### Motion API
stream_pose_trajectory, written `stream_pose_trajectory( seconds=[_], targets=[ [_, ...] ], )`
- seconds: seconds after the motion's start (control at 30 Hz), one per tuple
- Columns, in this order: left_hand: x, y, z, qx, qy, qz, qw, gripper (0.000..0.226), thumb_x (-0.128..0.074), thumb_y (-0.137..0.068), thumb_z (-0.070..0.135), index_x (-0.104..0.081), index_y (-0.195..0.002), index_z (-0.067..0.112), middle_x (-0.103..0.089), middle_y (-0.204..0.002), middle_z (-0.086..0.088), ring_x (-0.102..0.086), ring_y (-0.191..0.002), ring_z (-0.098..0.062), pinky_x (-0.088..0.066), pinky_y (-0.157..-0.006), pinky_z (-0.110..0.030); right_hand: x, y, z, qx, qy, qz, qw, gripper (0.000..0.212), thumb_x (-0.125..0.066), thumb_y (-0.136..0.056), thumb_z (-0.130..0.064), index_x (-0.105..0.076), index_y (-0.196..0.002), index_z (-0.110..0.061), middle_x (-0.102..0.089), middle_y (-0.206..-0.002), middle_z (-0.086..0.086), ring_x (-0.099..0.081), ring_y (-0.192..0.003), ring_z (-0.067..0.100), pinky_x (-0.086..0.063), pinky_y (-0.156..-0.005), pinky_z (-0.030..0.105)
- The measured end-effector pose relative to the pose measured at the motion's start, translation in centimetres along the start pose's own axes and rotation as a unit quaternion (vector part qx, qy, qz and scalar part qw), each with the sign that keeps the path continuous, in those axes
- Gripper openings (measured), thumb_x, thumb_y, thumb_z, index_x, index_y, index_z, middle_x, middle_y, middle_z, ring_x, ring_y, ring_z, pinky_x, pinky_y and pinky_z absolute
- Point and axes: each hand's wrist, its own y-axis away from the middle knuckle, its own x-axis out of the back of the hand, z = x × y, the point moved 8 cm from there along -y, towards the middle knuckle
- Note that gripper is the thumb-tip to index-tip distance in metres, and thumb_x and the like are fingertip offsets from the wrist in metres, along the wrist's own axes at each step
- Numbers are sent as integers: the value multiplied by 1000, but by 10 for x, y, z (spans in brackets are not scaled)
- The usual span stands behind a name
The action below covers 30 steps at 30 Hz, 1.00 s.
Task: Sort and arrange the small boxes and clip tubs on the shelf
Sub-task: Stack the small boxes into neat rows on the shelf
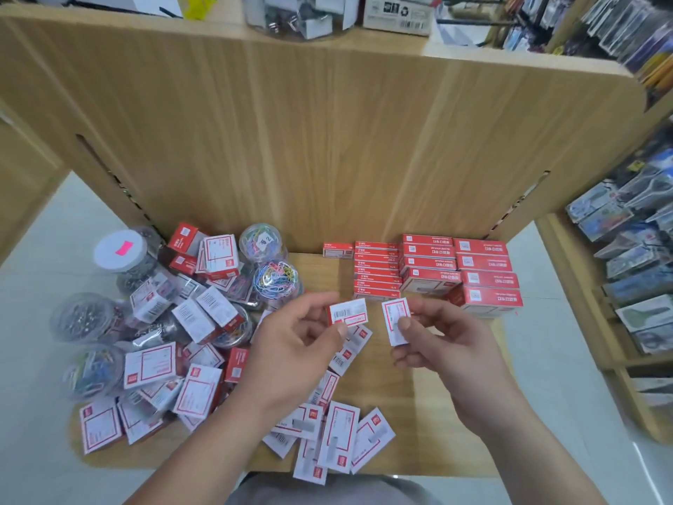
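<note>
My left hand [291, 344] pinches a small red-and-white box [347, 312] showing its barcode side. My right hand [448, 344] pinches another small red-and-white box [396, 320] between thumb and fingers. Both boxes hang just above the wooden shelf [386, 388], side by side. Behind them stand neat rows of red boxes [429, 271]. To the left lies a jumbled heap of small boxes [174, 366] mixed with clear clip tubs [278, 280]. More loose boxes [335, 439] lie under my wrists near the front edge.
A tall wooden back panel [327, 133] rises behind the shelf. A lidded tub with a pink sticker [122, 251] stands at the far left. Racks of packaged stationery [633, 286] fill the right side. An upper shelf carries a clear jar [298, 16].
</note>
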Motion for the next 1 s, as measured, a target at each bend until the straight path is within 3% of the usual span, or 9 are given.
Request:
stream_pose_trajectory(
  seconds=[0.13, 0.33, 0.47, 0.57, 0.7, 0.83, 1.0],
  targets=[
    [-4, 1, 9, -7, 34, -3, 999, 47, -78, -87, 4, -66, -125, 28, -72, -89, 14, -72, -87, -16, -60, -83, -30, 7, 1, -4, 27, 45, 17, 998, 16, -70, -94, -9, -73, -108, -15, -67, -93, 14, -74, -75, 32, -63, -62, 41],
    [-19, 6, 20, -75, 10, -37, 996, 38, -73, -83, -14, -79, -90, 23, -74, -98, 0, -72, -84, -17, -58, -79, -27, 15, 4, -14, 46, 41, 10, 998, 12, -65, -98, -13, -69, -109, -16, -65, -99, 14, -76, -87, 31, -64, -70, 49],
    [-30, 9, 17, -61, 67, -56, 994, 34, -74, -76, -22, -78, -91, 8, -71, -107, -5, -74, -97, -22, -58, -84, -27, 12, 6, -11, 23, -8, -14, 1000, 14, -63, -98, -10, -68, -112, -8, -68, -103, 22, -76, -81, 38, -64, -71, 45],
    [-31, 9, 14, -51, 91, -49, 993, 28, -79, -75, -18, -77, -93, 4, -69, -110, -8, -73, -102, -21, -58, -84, -28, 13, 5, -9, 21, -31, -3, 999, 16, -64, -97, -9, -69, -113, -7, -71, -103, 21, -76, -82, 40, -64, -72, 42],
    [-29, 8, 10, 2, 89, -48, 995, 34, -79, -80, -10, -70, -106, 10, -79, -100, -8, -76, -93, -20, -61, -82, -36, 14, 4, -9, 13, -40, -13, 999, 19, -62, -98, -5, -70, -116, -8, -76, -104, 13, -76, -84, 39, -64, -75, 40],
    [-22, 6, 16, -7, 70, -7, 998, 21, -80, -83, 16, -76, -103, 22, -78, -93, -9, -77, -87, -28, -61, -81, -42, 12, 3, -11, 15, -6, -34, 999, 33, -59, -98, 6, -70, -121, -14, -77, -106, 6, -74, -85, 31, -62, -77, 36],
    [-21, 2, 22, 7, 34, 10, 999, 18, -65, -97, 25, -74, -94, 9, -75, -73, -14, -73, -62, -28, -63, -60, -36, 16, 1, -14, 47, 20, -6, 999, 32, -61, -96, 8, -72, -115, -16, -78, -98, 7, -74, -77, 26, -61, -72, 32]
  ],
)
